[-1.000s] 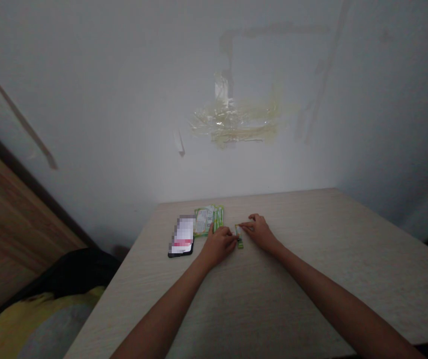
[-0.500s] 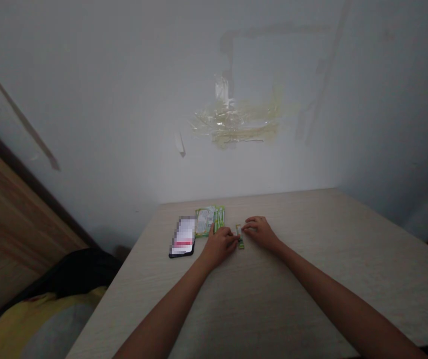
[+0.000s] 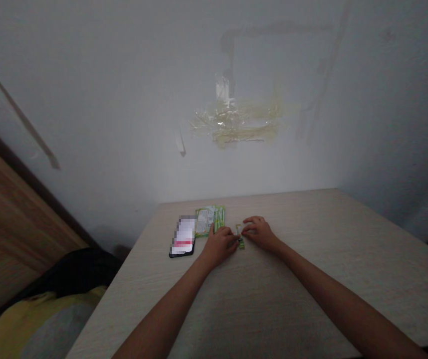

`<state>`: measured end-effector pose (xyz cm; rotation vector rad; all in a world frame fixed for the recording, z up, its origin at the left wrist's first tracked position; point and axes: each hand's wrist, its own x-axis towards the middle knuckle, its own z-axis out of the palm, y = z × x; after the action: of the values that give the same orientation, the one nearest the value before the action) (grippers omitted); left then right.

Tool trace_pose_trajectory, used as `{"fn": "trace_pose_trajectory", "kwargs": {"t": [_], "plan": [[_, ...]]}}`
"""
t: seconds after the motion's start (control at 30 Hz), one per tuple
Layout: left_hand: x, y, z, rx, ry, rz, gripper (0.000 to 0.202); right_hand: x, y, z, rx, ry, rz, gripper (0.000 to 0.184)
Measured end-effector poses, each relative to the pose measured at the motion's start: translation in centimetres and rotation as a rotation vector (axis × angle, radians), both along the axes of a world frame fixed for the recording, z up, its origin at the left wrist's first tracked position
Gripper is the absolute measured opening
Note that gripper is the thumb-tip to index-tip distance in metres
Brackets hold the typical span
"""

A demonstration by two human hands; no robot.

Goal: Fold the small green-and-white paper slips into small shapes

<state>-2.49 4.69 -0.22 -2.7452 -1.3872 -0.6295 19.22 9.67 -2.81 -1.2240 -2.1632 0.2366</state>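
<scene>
A narrow green-and-white printed strip [image 3: 241,245] lies on the table between my two hands; its exact kind is too small to tell. My left hand [image 3: 219,244] rests palm-down with bent fingers, its fingertips closed on the strip's left edge. My right hand [image 3: 262,233] comes from the other side, fingers curled and tips pinched at the strip's upper right edge. Just behind my left hand lies a stack of flat green-and-white printed packets [image 3: 204,220], partly covered by the fingers.
A phone [image 3: 183,237] with a lit, blurred screen lies left of the packets. The pale wood-grain table [image 3: 292,299] meets a grey wall [image 3: 124,99] marked with peeling clear tape [image 3: 236,122]. At lower left are a yellow-and-grey soft item [image 3: 49,319] and a wooden panel [image 3: 0,209].
The right hand's fingertips have shifted very slightly at the strip, and the strip's upper part looks a little different. The left hand, packets and phone stay put.
</scene>
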Motion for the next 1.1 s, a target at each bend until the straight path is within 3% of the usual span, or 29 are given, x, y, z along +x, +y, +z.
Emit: {"fn": "trace_pose_trajectory", "kwargs": {"t": [1.1], "plan": [[0.0,0.0,0.0,0.015,0.01,-0.002,0.025,0.4,-2.3,0.8,-0.175,0.098,0.105,0.005]]}}
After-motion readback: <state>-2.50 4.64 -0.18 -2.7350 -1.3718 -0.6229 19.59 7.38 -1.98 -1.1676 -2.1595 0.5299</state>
